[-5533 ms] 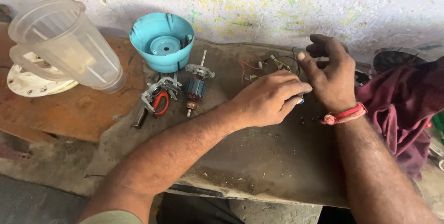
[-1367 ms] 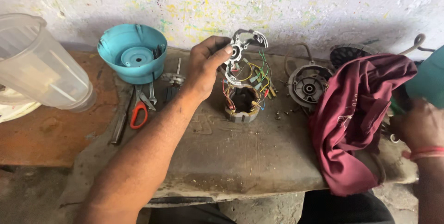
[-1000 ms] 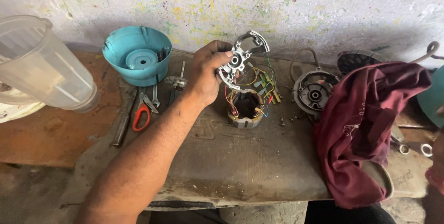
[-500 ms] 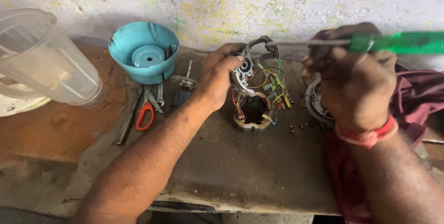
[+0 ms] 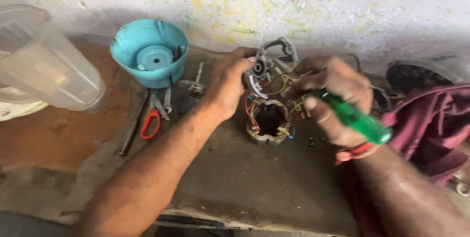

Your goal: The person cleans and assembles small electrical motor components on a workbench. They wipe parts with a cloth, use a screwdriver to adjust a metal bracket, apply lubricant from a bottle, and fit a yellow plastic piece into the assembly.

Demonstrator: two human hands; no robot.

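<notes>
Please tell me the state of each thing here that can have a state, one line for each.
Left hand: grips the grey metal bracket, lifted.
Right hand: closed on the green-handled screwdriver.
Motor stator: upright on the bench, wires loose.
Teal housing: open, empty.
Clear jug: tilted, empty.
Pliers: lying unused.

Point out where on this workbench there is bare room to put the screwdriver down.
Bare dark bench top lies in front of the round copper-wound motor stator, between the two forearms. The rusty brown patch left of the red-handled pliers is also free. It is crowded around the teal plastic base, the stator, and the maroon cloth on the right.
</notes>
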